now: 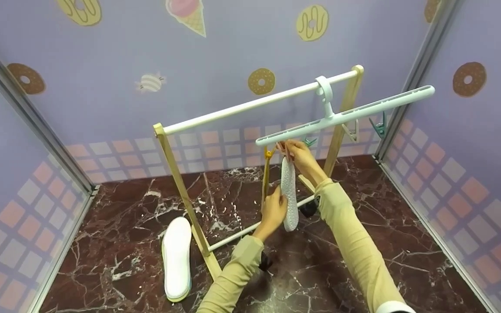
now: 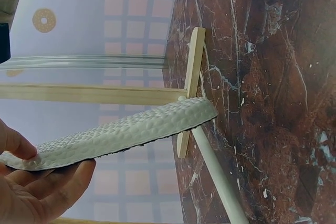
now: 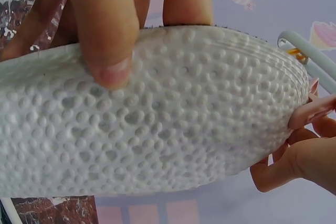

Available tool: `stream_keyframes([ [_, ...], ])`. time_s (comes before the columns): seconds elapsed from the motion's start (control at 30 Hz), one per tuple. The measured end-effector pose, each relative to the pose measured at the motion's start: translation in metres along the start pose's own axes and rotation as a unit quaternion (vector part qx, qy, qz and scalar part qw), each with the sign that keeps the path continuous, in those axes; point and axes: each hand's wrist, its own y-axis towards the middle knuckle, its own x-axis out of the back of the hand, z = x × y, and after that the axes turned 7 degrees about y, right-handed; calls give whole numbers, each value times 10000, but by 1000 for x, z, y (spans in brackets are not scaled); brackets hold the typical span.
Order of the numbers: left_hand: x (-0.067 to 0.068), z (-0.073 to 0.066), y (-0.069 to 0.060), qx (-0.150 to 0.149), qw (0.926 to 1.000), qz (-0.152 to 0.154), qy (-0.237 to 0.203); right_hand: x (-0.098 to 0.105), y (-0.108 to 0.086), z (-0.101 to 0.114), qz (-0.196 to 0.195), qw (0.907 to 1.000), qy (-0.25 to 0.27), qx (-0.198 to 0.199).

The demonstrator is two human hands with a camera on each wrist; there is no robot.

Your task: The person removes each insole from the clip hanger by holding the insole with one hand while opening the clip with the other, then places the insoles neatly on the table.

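Observation:
A white, bumpy insole (image 1: 290,195) hangs upright under the pale hanger (image 1: 346,116), its dark underside edge visible in the left wrist view. My left hand (image 1: 274,212) pinches it about midway; in the right wrist view its thumb presses the bumpy face. At the insole's upper end my right hand (image 1: 305,160) grips a pink clip (image 3: 315,113), whose tips meet the insole's end. Close by, left of the insole, an orange-yellow clip (image 1: 269,154) hangs above a narrow yellowish-brown strip (image 1: 266,182), seen edge-on and too thin to identify.
The hanger hooks over the white rail (image 1: 255,103) of a wooden rack. A green clip (image 1: 379,126) and a white clip (image 1: 352,130) hang at its right. White insoles with a yellow-green edge (image 1: 176,261) lie on the marble floor (image 1: 120,243), left of the rack.

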Motion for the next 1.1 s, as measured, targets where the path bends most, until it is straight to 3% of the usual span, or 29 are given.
stream_keyframes([
  [0.3,1,-1,-2,158,9998,17,-138,-4,-1,-2,-11,9980,613,172],
  [0.43,0,-1,-3,60,9992,-17,-385,-5,-2,-1,-20,9963,853,85],
  [0.63,-1,-2,-5,-45,9976,89,-684,-4,-2,-1,76,9952,970,58],
  [1.1,-2,1,-6,-126,9973,9,-729,-4,-1,-3,0,9967,796,128],
])
